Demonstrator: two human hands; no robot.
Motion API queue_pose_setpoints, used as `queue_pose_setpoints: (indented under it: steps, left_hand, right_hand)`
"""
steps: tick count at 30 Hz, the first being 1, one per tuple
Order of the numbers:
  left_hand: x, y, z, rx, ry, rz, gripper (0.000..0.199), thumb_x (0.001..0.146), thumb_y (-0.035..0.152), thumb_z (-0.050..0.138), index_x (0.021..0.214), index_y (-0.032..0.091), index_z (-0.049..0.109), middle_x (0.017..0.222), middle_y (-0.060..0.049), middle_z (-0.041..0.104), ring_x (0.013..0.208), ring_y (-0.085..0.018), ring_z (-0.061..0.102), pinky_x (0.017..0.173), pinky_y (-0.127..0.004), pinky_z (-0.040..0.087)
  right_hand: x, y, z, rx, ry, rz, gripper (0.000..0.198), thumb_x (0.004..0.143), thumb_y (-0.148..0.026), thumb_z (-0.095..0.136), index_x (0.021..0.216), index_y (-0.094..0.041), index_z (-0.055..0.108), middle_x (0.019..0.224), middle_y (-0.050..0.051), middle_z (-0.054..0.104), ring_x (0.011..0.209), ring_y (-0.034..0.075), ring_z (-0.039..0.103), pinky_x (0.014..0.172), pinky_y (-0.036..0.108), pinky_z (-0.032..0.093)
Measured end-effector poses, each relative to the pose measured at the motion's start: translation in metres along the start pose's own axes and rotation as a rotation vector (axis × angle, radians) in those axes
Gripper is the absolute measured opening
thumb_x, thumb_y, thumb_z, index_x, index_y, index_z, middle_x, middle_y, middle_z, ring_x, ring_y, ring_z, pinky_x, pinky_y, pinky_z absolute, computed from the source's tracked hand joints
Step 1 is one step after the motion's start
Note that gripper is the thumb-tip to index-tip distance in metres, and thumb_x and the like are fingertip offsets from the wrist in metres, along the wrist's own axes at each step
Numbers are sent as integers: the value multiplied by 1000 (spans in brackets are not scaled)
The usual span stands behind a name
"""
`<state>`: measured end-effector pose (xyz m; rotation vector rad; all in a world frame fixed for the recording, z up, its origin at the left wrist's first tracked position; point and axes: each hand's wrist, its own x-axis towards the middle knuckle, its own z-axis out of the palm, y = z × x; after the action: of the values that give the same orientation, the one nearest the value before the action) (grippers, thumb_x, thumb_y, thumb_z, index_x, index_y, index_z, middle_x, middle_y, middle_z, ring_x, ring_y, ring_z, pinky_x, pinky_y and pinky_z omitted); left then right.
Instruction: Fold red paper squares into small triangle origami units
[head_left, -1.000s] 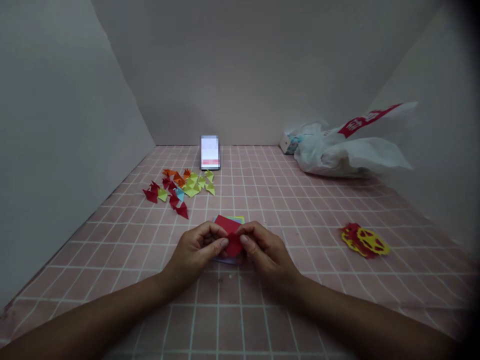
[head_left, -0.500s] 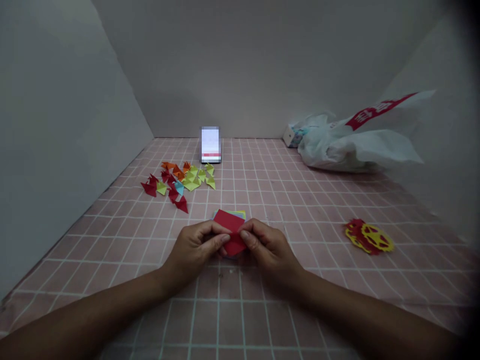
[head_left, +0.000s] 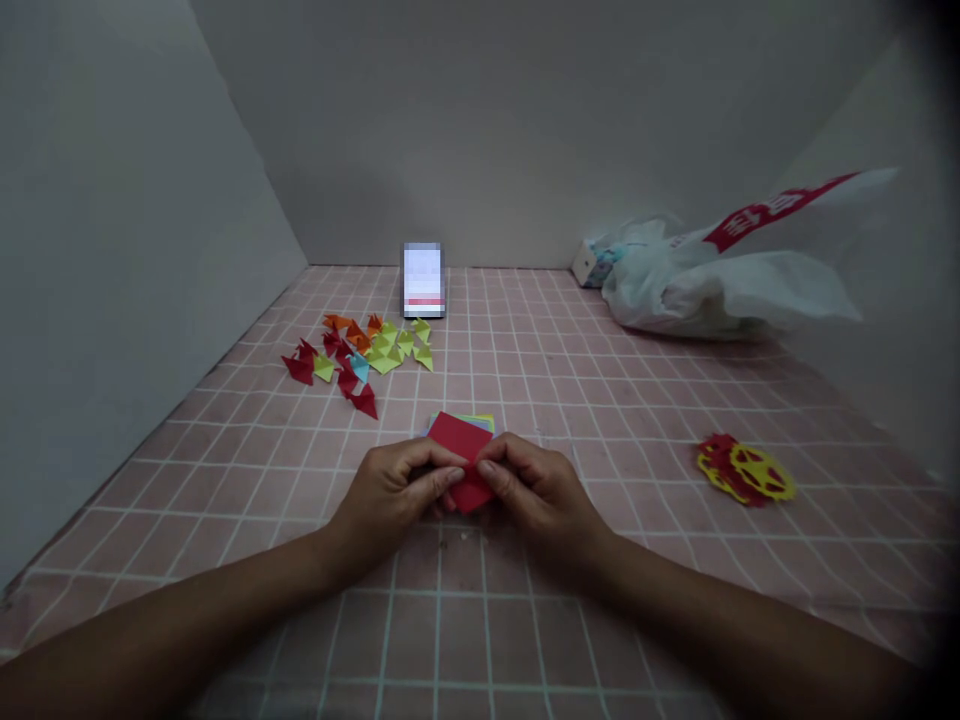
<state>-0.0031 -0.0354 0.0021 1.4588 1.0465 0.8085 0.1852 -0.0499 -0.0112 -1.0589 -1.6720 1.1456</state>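
Observation:
A piece of red paper is pinched between my two hands, just above the table in front of me. My left hand grips its left side with thumb and fingers. On the right side, my right hand pinches the paper the same way, its fingertips close to the left ones. Behind and partly under the red sheet lies a stack of coloured paper, with blue and yellow edges showing. The paper's lower part and some of my fingertips are hidden.
Several folded paper cranes in red, orange, yellow-green and blue lie back left. A phone with a lit screen stands behind them. Red and yellow paper cut-outs lie at right. A white plastic bag and a small box sit back right.
The whole view has shifted slightly, so the far things appear a little higher. Both hands keep their pinch on the red paper, with hardly any movement.

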Motion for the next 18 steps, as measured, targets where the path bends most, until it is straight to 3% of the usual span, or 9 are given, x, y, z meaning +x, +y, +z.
queue_pose_setpoints:
  steps: [11,18]
  left_hand:
    - [0,-2,-2,197,-39,151,15,85,21,59,80,13,71,65,-1,67,53,-9,61,52,-17,48]
    - [0,1,-3,371,-13,266,14,85,17,58,78,14,70,70,-3,69,61,-11,60,57,-20,47]
  right_hand:
    - [1,2,-1,-187,-8,-69,18,95,-18,49,78,-18,55,70,-2,58,61,10,51,60,23,38]
    - [0,2,-1,-147,-20,-55,19,95,-21,48,78,-18,55,69,-2,57,61,10,50,59,23,38]
